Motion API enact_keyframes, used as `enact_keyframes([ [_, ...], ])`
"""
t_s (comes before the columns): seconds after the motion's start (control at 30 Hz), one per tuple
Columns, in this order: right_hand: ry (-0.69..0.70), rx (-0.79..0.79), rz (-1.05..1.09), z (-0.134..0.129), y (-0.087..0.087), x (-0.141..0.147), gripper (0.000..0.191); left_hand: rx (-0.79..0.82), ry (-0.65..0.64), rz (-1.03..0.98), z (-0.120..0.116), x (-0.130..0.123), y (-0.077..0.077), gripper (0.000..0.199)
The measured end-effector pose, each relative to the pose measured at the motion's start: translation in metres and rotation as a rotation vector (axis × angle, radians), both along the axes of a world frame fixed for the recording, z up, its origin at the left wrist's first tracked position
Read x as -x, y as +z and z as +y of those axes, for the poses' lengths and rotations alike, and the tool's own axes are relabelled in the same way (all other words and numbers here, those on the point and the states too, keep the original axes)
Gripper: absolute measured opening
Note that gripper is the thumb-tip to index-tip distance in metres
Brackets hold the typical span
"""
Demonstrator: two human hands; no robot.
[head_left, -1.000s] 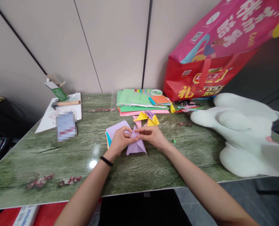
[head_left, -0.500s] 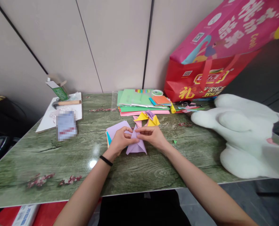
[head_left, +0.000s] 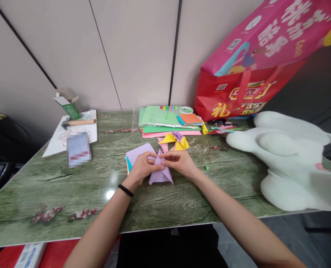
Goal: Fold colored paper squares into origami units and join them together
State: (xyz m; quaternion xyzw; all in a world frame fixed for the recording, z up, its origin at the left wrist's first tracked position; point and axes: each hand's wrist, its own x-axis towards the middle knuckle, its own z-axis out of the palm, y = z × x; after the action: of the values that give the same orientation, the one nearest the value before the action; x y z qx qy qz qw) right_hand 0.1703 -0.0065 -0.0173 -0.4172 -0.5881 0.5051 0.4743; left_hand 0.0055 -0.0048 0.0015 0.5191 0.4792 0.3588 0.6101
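Note:
Between my two hands is a folded piece of purple origami paper [head_left: 161,176], pointed at its far end and spread wide toward me. My left hand [head_left: 143,166] pinches its left side, the thumb lying across the middle fold. From the right, my right hand [head_left: 180,162] grips the upper part between thumb and fingers. Under and beside my left hand lies a stack of coloured paper squares [head_left: 137,150], purple on top. Just beyond the fingertips sits a folded yellow, pink and purple paper piece [head_left: 182,143], partly hidden by my right hand.
Coloured sheets [head_left: 157,116] are piled at the back, with a tape roll [head_left: 186,110] on top. A white plush toy [head_left: 291,156] and a red bag [head_left: 238,93] occupy the right. At left a hammer [head_left: 81,122] rests on a white board [head_left: 53,143]. A green scrap [head_left: 207,168] lies near my right wrist.
The purple paper's near end has shifted very slightly left, and its far tip shows a little more clearly between the fingers. Both hands keep their hold, nearly still.

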Motion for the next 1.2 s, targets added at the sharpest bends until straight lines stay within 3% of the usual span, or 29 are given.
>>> enact_keyframes([
  [0.47, 0.035, 0.010, -0.010, 0.0006, -0.0004, -0.0021, 0.027, 0.067, -0.029, -0.020, -0.0005, 0.0017, 0.0023, 0.048],
  [0.7, -0.006, 0.036, 0.088, -0.0001, -0.0001, 0.0018, 0.026, -0.054, 0.004, 0.059, -0.0002, 0.0002, 0.0011, 0.042],
  [0.87, -0.057, 0.106, 0.150, -0.0007, 0.0010, 0.0033, 0.034, -0.045, -0.025, 0.077, -0.0011, -0.0006, -0.0006, 0.040],
  [1.2, -0.065, 0.131, 0.140, -0.0006, -0.0007, 0.0039, 0.027, -0.055, -0.084, 0.094, -0.0014, 0.0006, -0.0021, 0.033],
])
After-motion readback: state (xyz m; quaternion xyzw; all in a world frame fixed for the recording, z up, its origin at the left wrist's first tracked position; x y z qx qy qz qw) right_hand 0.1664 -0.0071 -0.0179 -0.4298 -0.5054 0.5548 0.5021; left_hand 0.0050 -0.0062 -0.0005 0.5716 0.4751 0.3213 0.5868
